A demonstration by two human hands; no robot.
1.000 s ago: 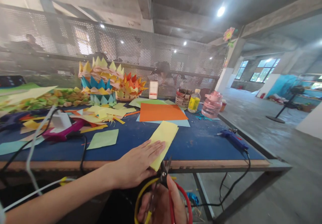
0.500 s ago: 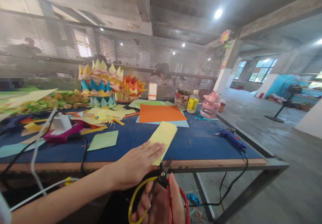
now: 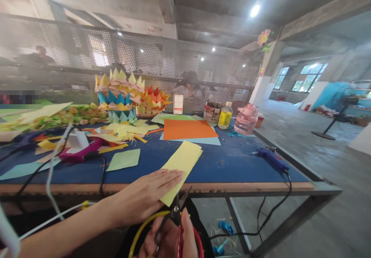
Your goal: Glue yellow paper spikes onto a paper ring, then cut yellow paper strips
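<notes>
My left hand point(image 3: 155, 190) holds a folded pale yellow sheet of paper point(image 3: 185, 157) with its fingers pressed along the top. My left thumb is hidden. The paper's lower end juts past the table's front edge. Below it, my right hand point(image 3: 166, 236) grips a pair of scissors point(image 3: 176, 209) with one red and one yellow handle. Their dark blades point up, parted, close to the paper's lower corner; I cannot tell whether they touch it.
An orange sheet point(image 3: 189, 129) lies beyond. A pink bottle point(image 3: 245, 119), a yellow-labelled bottle point(image 3: 225, 117) and a blue glue gun point(image 3: 272, 159) are to the right. Left are paper scraps, a magenta stand point(image 3: 82, 151) with cables, and pointed paper crowns point(image 3: 118, 99).
My left hand has drawn the yellow paper towards me and to the left, past the table edge. The scissors have also moved down and left. The view has shifted slightly.
</notes>
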